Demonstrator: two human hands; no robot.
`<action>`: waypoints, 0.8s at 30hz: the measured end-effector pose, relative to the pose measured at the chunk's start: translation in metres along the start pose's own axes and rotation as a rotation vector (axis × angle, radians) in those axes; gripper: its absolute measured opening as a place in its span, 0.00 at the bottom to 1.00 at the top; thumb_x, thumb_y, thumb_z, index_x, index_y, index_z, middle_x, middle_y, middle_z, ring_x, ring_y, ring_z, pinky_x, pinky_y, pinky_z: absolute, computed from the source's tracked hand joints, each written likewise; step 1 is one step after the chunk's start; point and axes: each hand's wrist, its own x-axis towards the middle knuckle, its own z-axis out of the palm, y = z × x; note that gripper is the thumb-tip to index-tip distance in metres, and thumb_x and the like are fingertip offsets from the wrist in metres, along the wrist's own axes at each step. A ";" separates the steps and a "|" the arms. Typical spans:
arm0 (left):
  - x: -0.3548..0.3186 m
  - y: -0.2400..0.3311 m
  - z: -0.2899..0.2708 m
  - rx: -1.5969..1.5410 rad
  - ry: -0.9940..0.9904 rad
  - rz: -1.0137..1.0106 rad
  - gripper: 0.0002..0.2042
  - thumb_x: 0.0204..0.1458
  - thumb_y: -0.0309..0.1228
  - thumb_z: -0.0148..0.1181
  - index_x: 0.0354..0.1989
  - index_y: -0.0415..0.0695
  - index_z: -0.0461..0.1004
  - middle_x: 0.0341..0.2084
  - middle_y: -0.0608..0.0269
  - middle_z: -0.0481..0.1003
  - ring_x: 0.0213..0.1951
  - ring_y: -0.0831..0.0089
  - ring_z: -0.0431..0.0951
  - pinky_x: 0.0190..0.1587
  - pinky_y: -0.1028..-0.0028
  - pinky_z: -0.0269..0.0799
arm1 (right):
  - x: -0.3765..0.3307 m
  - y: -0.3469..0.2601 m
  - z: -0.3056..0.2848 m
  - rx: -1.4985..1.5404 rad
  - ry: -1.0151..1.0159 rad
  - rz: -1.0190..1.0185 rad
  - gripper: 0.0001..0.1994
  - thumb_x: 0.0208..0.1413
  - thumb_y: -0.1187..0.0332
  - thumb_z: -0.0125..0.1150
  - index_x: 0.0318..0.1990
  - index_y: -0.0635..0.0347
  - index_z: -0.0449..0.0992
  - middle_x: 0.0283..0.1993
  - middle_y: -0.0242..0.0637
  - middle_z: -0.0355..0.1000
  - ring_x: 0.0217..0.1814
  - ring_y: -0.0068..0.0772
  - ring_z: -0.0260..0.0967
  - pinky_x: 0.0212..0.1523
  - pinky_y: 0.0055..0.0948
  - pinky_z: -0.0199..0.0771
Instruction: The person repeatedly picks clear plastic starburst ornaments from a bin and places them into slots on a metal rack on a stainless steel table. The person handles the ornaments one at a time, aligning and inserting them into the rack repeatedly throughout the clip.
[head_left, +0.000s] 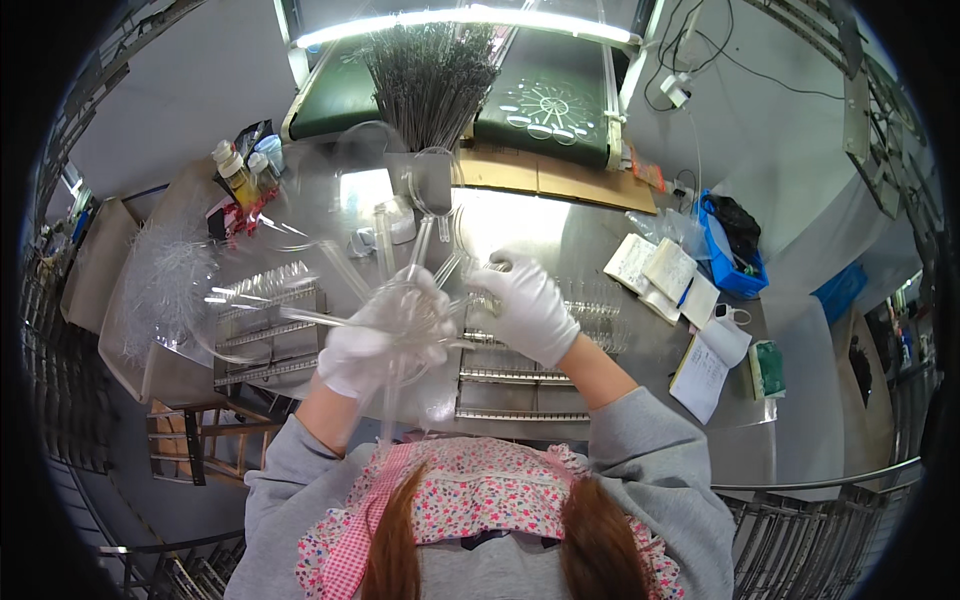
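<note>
My left hand point(362, 345), in a white glove, is closed round the middle of a clear plastic piece. Long transparent spokes point(345, 270) fan out from it, some apparently with round, lens-like ends. My right hand point(532, 308), also gloved, is just right of the hub with fingers curled and thumb drawn in; what they pinch, if anything, is too small to make out. Below and beside that hand stands a metal slotted rack point(525, 376) with a row of small clear parts. Left of my left hand, a second slotted rack point(268, 374) bears more clear parts.
A tangle of clear strands point(165, 285) lies far left, near bottles point(235, 175). Behind stand a bundle of black wires point(430, 85) and a green conveyor belt point(490, 125) carrying a clear wheel-shaped piece point(550, 108). Open notebooks point(700, 375) and a blue basket point(740, 280) are right.
</note>
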 end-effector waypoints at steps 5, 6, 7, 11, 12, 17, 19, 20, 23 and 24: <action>-0.003 0.001 0.002 0.045 0.048 -0.024 0.37 0.36 0.35 0.74 0.58 0.43 0.64 0.49 0.55 0.68 0.52 0.58 0.74 0.44 0.63 0.78 | 0.014 0.001 -0.022 -0.185 -0.082 -0.100 0.18 0.44 0.68 0.69 0.46 0.45 0.80 0.43 0.43 0.70 0.43 0.47 0.74 0.37 0.39 0.78; -0.003 0.001 0.002 0.080 -0.029 -0.080 0.36 0.37 0.33 0.73 0.58 0.43 0.64 0.49 0.55 0.70 0.52 0.59 0.74 0.46 0.63 0.78 | 0.016 -0.001 -0.026 -0.131 -0.031 -0.083 0.17 0.44 0.68 0.69 0.45 0.45 0.80 0.44 0.43 0.71 0.43 0.48 0.73 0.37 0.40 0.78; -0.006 0.002 0.002 0.072 -0.100 -0.099 0.35 0.38 0.31 0.73 0.58 0.42 0.64 0.49 0.55 0.71 0.52 0.60 0.75 0.47 0.64 0.77 | 0.019 -0.002 -0.030 -0.069 -0.080 -0.044 0.16 0.45 0.68 0.69 0.44 0.44 0.80 0.44 0.43 0.71 0.44 0.49 0.73 0.37 0.40 0.78; -0.010 0.008 -0.001 0.067 0.092 -0.167 0.39 0.33 0.30 0.74 0.59 0.41 0.63 0.49 0.51 0.71 0.52 0.56 0.75 0.47 0.64 0.76 | 0.030 -0.005 -0.042 -0.288 -0.402 0.020 0.15 0.46 0.66 0.69 0.44 0.44 0.80 0.50 0.49 0.71 0.52 0.54 0.72 0.46 0.43 0.78; -0.010 0.010 -0.003 0.039 0.171 -0.208 0.41 0.31 0.31 0.75 0.59 0.41 0.63 0.50 0.50 0.70 0.52 0.55 0.75 0.46 0.63 0.76 | 0.032 -0.005 -0.045 -0.252 -0.251 -0.107 0.15 0.46 0.67 0.69 0.43 0.44 0.80 0.50 0.49 0.71 0.51 0.53 0.72 0.45 0.43 0.78; -0.010 0.011 -0.008 0.156 -0.255 -0.311 0.39 0.36 0.30 0.76 0.60 0.41 0.63 0.51 0.52 0.72 0.53 0.60 0.75 0.56 0.62 0.72 | 0.042 -0.003 -0.049 -0.097 -0.064 -0.314 0.16 0.43 0.64 0.67 0.44 0.42 0.78 0.48 0.41 0.70 0.49 0.50 0.72 0.39 0.45 0.78; -0.008 0.009 -0.009 0.117 0.002 -0.344 0.42 0.32 0.34 0.79 0.59 0.40 0.63 0.50 0.51 0.71 0.54 0.57 0.75 0.52 0.63 0.74 | 0.045 -0.003 -0.052 -0.326 -0.304 -0.242 0.15 0.43 0.66 0.68 0.41 0.43 0.77 0.48 0.41 0.70 0.48 0.49 0.72 0.38 0.45 0.77; -0.008 0.009 -0.010 0.103 0.148 -0.369 0.43 0.31 0.37 0.80 0.58 0.40 0.63 0.50 0.51 0.71 0.54 0.55 0.75 0.50 0.63 0.76 | 0.046 -0.003 -0.054 -0.399 -0.379 -0.278 0.15 0.43 0.66 0.68 0.41 0.43 0.77 0.47 0.41 0.70 0.49 0.49 0.72 0.39 0.45 0.78; -0.008 0.014 -0.013 0.196 -0.032 -0.388 0.47 0.28 0.40 0.84 0.59 0.39 0.63 0.50 0.52 0.71 0.54 0.58 0.75 0.50 0.65 0.75 | 0.053 -0.003 -0.065 -0.275 -0.082 -0.521 0.16 0.41 0.65 0.69 0.41 0.43 0.76 0.46 0.38 0.70 0.50 0.48 0.73 0.42 0.45 0.80; -0.009 0.019 -0.014 0.267 -0.139 -0.381 0.47 0.28 0.41 0.84 0.59 0.39 0.63 0.51 0.52 0.71 0.55 0.59 0.74 0.50 0.64 0.75 | 0.056 -0.003 -0.070 -0.201 0.080 -0.579 0.17 0.40 0.65 0.70 0.41 0.42 0.76 0.45 0.37 0.69 0.50 0.48 0.73 0.43 0.45 0.80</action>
